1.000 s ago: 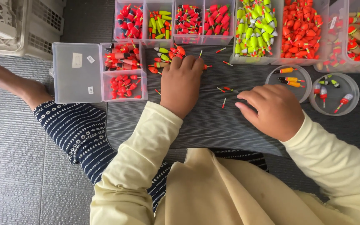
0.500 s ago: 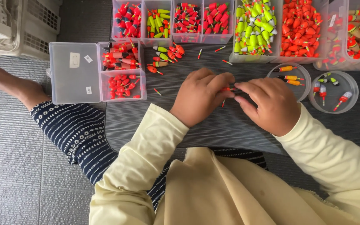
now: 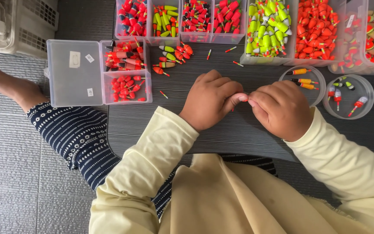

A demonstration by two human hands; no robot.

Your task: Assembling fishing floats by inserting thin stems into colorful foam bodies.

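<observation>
Hands meeting mid-mat: left hand [image 3: 211, 100] and right hand [image 3: 281, 109] curled, fingertips pinched together on something tiny, hidden. Loose fishing floats [image 3: 172, 55] near mat's [image 3: 239, 134] far edge; two round dishes [image 3: 308, 78] toward right edge.

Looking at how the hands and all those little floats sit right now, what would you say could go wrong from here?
The left hand and right hand meet fingertip to fingertip, hiding whatever they pinch; a small piece could slip unseen. Loose floats and tiny sticks lie scattered on the dark mat, where a wrist might sweep them off. The round dish sits close to the right hand and could be knocked.
</observation>
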